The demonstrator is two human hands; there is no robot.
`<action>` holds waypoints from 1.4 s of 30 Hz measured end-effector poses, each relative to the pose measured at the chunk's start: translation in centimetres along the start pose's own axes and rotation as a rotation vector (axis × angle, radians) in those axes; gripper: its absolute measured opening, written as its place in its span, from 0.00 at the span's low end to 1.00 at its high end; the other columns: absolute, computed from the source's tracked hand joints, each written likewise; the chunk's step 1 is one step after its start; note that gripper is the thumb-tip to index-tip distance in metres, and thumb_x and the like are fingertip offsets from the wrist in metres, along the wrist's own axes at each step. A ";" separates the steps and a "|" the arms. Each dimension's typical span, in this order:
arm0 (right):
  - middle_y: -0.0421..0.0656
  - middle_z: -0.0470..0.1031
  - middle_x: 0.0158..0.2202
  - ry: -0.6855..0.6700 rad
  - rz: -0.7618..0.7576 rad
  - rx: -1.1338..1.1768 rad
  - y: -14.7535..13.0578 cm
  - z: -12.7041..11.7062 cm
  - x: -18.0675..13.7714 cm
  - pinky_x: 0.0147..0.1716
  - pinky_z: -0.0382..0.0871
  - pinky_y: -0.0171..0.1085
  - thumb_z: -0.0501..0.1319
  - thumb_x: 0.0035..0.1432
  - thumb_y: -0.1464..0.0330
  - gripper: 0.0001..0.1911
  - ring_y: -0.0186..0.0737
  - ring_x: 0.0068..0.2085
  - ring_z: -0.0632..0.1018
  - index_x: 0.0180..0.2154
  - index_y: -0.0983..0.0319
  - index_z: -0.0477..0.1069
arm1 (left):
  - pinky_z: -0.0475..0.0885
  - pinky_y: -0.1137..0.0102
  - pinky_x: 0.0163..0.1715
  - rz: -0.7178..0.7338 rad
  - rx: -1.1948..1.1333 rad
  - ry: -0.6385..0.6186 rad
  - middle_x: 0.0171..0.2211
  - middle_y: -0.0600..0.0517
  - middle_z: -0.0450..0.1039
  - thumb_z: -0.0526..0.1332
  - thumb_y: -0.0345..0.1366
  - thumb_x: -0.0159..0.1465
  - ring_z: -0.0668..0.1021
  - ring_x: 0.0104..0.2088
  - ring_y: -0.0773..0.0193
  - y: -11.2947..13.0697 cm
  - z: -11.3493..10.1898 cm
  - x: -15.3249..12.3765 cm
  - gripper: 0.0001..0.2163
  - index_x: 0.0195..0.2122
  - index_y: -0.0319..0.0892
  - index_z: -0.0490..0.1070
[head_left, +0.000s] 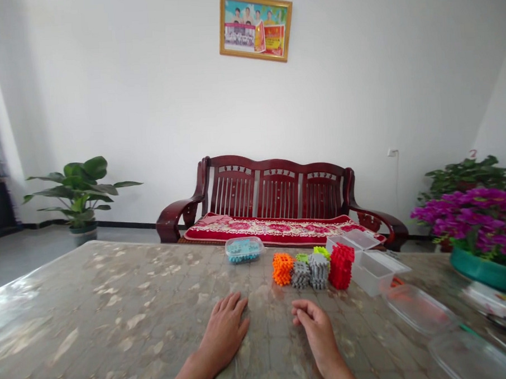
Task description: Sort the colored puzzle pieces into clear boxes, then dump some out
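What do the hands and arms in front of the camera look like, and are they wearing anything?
They are a person's: the left hand and right hand wear no gloves. The left forearm and right forearm show no sleeves, watch, bracelet or cables. Tiny details, such as fine markings, are too small to tell.

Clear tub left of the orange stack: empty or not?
Not empty: the clear tub shows blue pieces through its wall. Whether packed full, cannot tell.
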State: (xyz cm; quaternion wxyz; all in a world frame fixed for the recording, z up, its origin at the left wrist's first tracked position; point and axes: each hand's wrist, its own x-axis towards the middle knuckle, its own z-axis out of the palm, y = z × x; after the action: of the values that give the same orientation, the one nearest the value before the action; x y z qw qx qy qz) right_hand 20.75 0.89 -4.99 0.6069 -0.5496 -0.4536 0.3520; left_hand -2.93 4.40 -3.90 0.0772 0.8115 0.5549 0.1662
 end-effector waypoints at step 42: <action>0.55 0.73 0.52 0.620 -0.040 -1.715 -0.5 -14.9 2.1 0.53 0.55 0.47 0.54 0.58 0.74 0.23 0.51 0.50 0.72 0.55 0.64 0.68 | 0.59 0.53 0.63 0.131 0.155 0.038 0.62 0.42 0.65 0.53 0.36 0.66 0.65 0.63 0.49 -1.2 1.6 0.3 0.21 0.60 0.42 0.67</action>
State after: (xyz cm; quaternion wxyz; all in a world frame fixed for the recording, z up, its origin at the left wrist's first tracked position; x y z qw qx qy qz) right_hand 35.45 -2.40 -3.89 0.0908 -0.8744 -0.3858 -0.2799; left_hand -3.28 5.20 -5.70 -0.0073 0.8462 0.5133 0.1427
